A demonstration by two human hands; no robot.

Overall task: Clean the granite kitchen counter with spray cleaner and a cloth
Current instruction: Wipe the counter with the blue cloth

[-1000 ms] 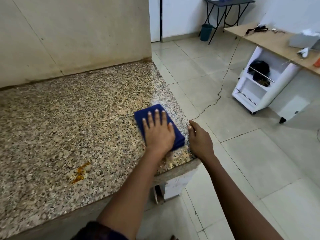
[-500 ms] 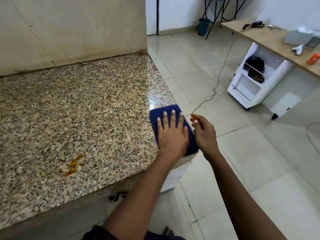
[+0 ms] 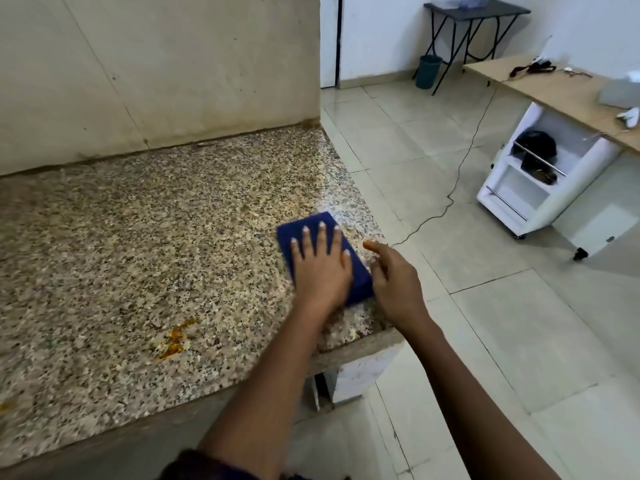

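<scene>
I see the folded dark blue cloth [image 3: 311, 233] lying flat on the speckled granite tabletop [image 3: 138, 244], close to its right edge and a little back from the near right corner. My left hand [image 3: 322, 268] lies palm down on top of it, fingers straight and slightly spread, pressing it onto the stone; this grip is flat and curls round nothing. The left forearm runs in from the lower middle of the view, with a dark sleeve edge just showing at the bottom.

My right hand [image 3: 394, 282] sits just beside the cloth at the tabletop's right edge, index finger stretched forward and the other fingers loosely bent. It holds nothing. I cannot tell whether it touches the cloth's side or only hovers against it, since that part is motion-blurred.

The left hand covers most of the near half of the cloth, so only its far end and right side show. No fold lines or texture can be made out, only a solid deep blue.

On the stone, an orange-yellow smear [image 3: 175, 339] sits well to the left of the cloth, nearer the front edge. A glossy bright patch lies on the granite just beyond the cloth. A plain beige wall [image 3: 156, 71] stands behind the tabletop. To the right is the pale tiled floor [image 3: 502, 341], with a thin black cable [image 3: 460, 168] trailing across it.
</scene>
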